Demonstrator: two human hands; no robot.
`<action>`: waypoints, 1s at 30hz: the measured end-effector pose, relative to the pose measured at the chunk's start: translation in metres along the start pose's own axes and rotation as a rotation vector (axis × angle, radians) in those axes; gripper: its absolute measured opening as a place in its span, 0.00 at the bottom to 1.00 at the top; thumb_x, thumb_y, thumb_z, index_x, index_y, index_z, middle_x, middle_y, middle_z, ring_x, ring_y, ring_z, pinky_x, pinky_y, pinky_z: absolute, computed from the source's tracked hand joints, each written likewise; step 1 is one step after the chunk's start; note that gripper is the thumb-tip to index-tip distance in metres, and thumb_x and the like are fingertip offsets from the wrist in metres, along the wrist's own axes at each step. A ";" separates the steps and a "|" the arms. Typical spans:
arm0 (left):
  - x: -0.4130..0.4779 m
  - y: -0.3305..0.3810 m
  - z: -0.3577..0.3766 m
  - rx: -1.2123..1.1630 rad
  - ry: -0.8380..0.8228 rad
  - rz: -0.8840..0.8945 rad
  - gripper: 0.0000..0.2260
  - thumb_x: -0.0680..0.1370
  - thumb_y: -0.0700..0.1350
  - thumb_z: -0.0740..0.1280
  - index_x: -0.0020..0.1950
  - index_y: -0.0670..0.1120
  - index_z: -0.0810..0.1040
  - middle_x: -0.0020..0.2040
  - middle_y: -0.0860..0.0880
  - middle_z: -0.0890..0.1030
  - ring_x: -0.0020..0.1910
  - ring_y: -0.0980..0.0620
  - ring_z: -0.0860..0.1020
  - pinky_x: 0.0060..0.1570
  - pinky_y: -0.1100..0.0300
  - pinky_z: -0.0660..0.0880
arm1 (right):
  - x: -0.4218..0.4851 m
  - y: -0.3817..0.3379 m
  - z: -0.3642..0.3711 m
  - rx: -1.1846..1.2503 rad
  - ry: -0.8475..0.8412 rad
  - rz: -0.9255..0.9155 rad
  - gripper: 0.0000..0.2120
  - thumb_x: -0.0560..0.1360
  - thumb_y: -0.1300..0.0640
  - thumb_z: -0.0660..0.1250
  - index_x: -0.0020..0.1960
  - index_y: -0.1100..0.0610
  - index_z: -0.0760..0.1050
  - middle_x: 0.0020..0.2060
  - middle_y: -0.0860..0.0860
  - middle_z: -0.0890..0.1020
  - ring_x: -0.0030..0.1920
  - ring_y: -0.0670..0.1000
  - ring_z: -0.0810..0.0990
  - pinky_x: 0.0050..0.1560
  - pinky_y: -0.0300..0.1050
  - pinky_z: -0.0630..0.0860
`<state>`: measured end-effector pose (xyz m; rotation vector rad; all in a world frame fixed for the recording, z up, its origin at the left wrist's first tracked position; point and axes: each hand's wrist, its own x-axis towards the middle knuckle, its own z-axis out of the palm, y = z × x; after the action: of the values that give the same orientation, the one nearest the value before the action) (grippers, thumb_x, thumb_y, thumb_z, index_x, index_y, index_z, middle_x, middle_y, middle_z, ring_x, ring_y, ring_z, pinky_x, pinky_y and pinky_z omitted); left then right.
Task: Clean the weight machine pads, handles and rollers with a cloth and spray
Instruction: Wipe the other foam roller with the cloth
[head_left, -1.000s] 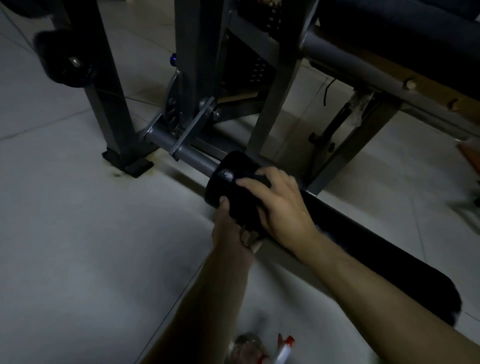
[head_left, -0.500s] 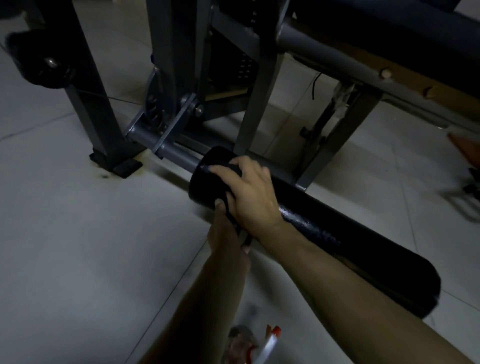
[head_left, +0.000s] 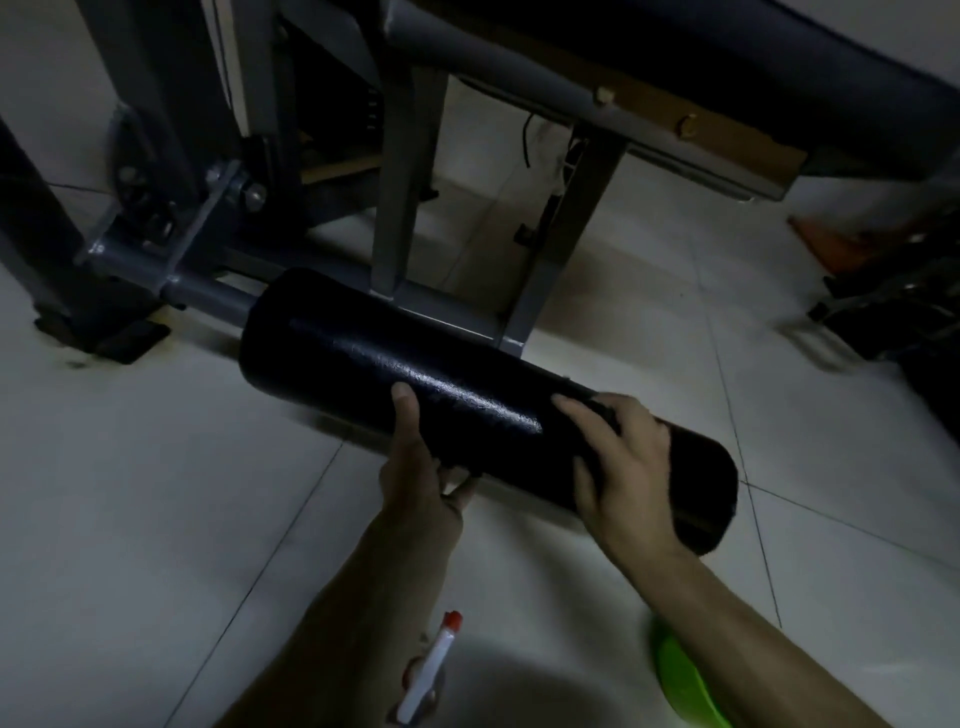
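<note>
One spray bottle (head_left: 426, 670) lies on the floor (head_left: 130, 519) at 6 o'clock, red tip pointing away, between the two forearms. One bright green thing (head_left: 685, 686), partly hidden by the right arm, sits at 5 o'clock.

The left hand (head_left: 415, 478) grips the single black roller (head_left: 415, 364) near its middle, thumb on top and fingers clamped beneath. The right hand (head_left: 628, 467) curls over the roller near its free end at 4 o'clock, fingers slightly apart and closed down on a dark fold, probably the cloth (head_left: 602, 408).

The roller runs from 10 to 4 o'clock, its far end on one grey axle (head_left: 208, 296). Bare tile lies open from 7 to 9 o'clock. Two grey legs (head_left: 400, 208) stand just behind the roller, and one dark pad (head_left: 753, 57) crosses at 1 o'clock.
</note>
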<state>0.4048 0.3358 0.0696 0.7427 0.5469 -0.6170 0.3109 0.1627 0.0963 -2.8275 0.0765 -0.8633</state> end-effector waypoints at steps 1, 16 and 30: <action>-0.001 0.001 0.002 -0.027 -0.017 -0.001 0.30 0.71 0.70 0.71 0.63 0.51 0.73 0.61 0.40 0.80 0.59 0.39 0.80 0.61 0.35 0.77 | 0.015 -0.015 0.012 0.033 0.002 -0.030 0.31 0.67 0.66 0.69 0.70 0.54 0.78 0.60 0.59 0.77 0.59 0.61 0.76 0.54 0.59 0.71; -0.012 -0.055 0.030 0.172 0.084 -0.018 0.47 0.64 0.72 0.76 0.74 0.47 0.69 0.65 0.43 0.79 0.62 0.41 0.79 0.54 0.47 0.79 | -0.077 0.073 -0.052 -0.171 0.032 0.090 0.28 0.71 0.64 0.66 0.71 0.53 0.78 0.59 0.59 0.77 0.55 0.62 0.77 0.52 0.54 0.68; -0.020 -0.050 0.055 0.079 0.128 -0.008 0.39 0.66 0.65 0.79 0.69 0.48 0.73 0.59 0.45 0.83 0.49 0.42 0.85 0.39 0.43 0.84 | -0.034 0.026 -0.020 -0.039 -0.027 0.066 0.33 0.67 0.63 0.68 0.72 0.50 0.77 0.60 0.58 0.76 0.57 0.61 0.76 0.52 0.53 0.67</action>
<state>0.3696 0.2712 0.0940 0.8589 0.6468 -0.6038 0.2713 0.1380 0.0891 -2.8537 0.1838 -0.8185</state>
